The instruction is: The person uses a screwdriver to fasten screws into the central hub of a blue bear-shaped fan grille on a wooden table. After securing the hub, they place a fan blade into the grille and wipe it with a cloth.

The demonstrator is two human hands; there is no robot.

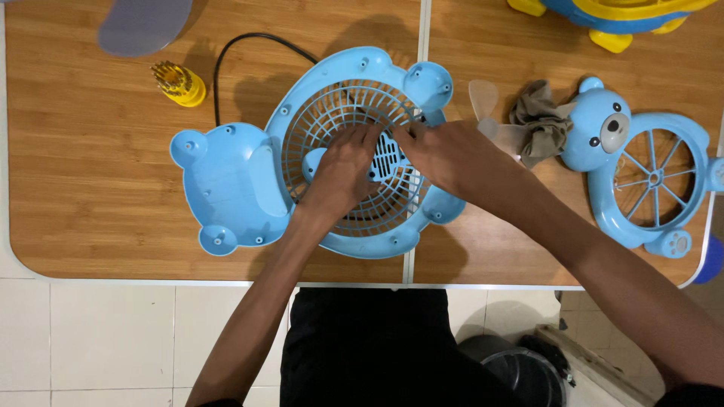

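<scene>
Both our forearms enter from the bottom edge and meet over the blue bear-shaped fan housing, which lies face down near the middle of the wooden table. Our left hand rests on the round rear grille, fingers curled and pressed against the slotted motor cover at the grille's centre. Our right hand comes in from the right with its fingertips pinched at that same cover; we cannot tell whether they grip a small part or only the cover's edge.

Judging by the layout, disassembly is well advanced: the front bear-face guard already lies apart at the right of the table, and a clear fan blade lies loose between the two halves. The rear housing with its motor section is what remains in hand, and its black power cord runs off behind it.

Outward from there, a crumpled brown cloth lies against the front guard. A yellow screwdriver bit holder stands to the left, well apart from both hands. A yellow-and-blue toy-like object sits at the top right edge, only partly in view
</scene>
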